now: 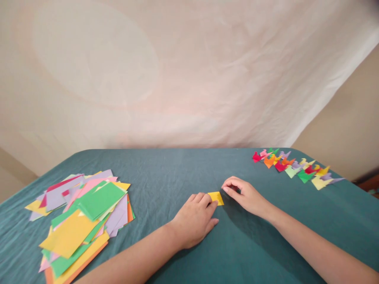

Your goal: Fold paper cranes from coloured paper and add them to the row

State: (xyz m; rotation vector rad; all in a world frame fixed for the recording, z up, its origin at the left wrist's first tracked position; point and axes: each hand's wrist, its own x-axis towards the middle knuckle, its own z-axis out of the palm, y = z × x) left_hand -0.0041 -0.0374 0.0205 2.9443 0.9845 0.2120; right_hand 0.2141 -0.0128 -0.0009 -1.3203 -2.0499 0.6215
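A small yellow folded paper lies flat on the table, its left part hidden beneath my fingers. My left hand rests palm down, bent fingers pressing the paper to the cloth, the thumb stuck out nearer to me. Just beyond the paper's right edge hovers my right hand. Its thumb and index finger curve together in a loose pinch, with no object visible between the tips. They appear apart from the paper.
Loose coloured paper sheets are heaped at the left of the table. Rows of small folded paper birds stand at the far right, near the edge. A pale cloth backdrop hangs behind the table.
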